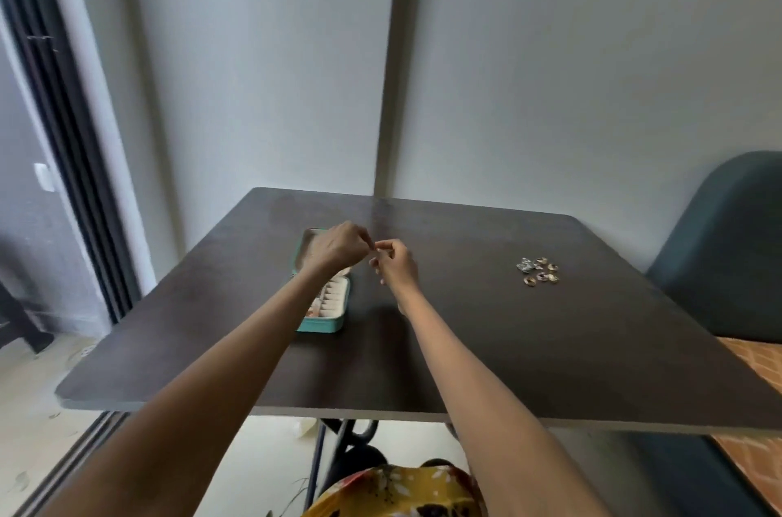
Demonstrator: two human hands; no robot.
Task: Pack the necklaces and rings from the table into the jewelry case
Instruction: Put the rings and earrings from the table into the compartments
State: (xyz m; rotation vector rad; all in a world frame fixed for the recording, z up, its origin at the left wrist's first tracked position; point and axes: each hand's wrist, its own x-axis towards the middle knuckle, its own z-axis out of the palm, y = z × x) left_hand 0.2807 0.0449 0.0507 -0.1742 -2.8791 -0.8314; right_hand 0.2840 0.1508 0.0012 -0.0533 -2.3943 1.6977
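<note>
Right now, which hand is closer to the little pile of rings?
The right hand. It is raised mid-table, with bare tabletop between it and the pile of rings to its right. The left hand is farther away, above the teal jewelry case.

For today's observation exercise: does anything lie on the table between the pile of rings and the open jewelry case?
Nothing visible: only bare table separates the rings from the jewelry case. Both hands hover by the case.

Dark brown square wooden table (486, 347) against pale grey wall (571, 72). Teal upholstered chair (728, 254) at right. Black-framed sliding door (63, 135) at left.
</note>
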